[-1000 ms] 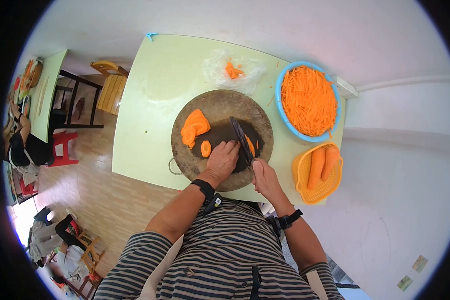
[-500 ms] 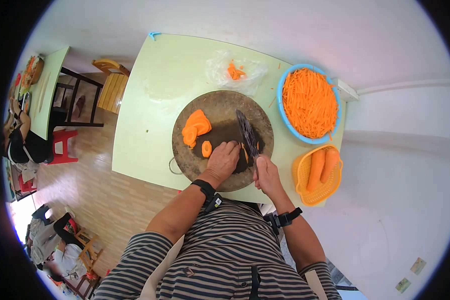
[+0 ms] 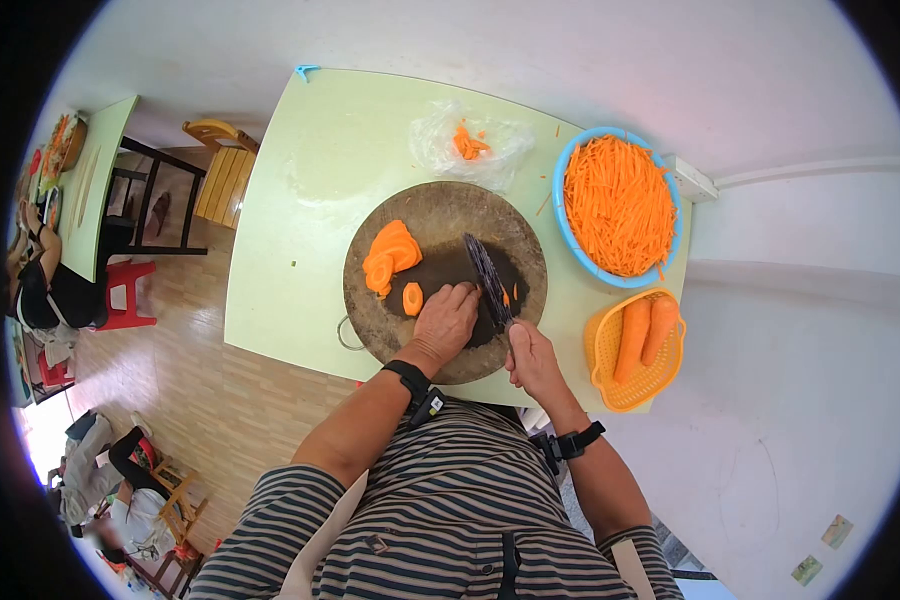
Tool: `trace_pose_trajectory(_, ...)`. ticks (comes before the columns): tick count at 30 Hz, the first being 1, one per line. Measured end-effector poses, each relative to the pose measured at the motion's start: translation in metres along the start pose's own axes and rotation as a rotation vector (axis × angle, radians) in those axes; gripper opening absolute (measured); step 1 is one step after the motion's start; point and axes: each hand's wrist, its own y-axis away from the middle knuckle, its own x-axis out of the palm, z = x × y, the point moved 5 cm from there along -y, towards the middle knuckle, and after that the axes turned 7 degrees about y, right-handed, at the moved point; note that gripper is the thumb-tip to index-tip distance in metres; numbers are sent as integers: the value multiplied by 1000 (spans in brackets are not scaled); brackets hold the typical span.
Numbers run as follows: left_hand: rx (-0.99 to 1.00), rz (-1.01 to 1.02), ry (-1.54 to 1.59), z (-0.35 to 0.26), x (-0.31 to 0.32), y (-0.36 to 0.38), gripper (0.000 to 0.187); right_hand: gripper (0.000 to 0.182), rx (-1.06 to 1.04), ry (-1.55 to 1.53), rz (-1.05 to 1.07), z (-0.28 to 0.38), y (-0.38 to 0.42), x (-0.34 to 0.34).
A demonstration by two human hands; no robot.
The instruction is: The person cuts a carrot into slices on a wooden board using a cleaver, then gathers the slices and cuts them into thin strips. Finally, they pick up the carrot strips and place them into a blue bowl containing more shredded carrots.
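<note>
My right hand (image 3: pixel 533 360) grips the handle of a kitchen knife (image 3: pixel 484 272), its dark, streaked blade pointing away from me over a round wooden chopping board (image 3: pixel 470 205). Just left of the blade, my left hand (image 3: pixel 446 322) presses down with curled fingers. A sliver of orange shows at its fingertips; the carrot piece there is mostly hidden. Thin carrot strips (image 3: pixel 507 298) lie right of the blade. On the board's left side sits a pile of carrot slices (image 3: pixel 392 250), with one single slice (image 3: pixel 413 298) nearer my left hand.
A blue basin (image 3: pixel 564 220) heaped with carrot shreds stands at the right, with a yellow basket (image 3: pixel 597 378) holding two whole carrots before it. Behind the board lies a clear plastic bag (image 3: pixel 435 140) with carrot bits. Other people sit at the far left near a red stool (image 3: pixel 125 290).
The knife has shifted a little left and toward me, closer to my left fingertips, and my right hand moved with it. My left hand stays nearly in place.
</note>
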Motion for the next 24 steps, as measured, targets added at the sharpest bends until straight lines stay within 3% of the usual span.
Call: trace_pose_trajectory(24, -25, 8, 55, 1, 0, 1, 34, 50, -46, -45, -24, 14, -17, 4)
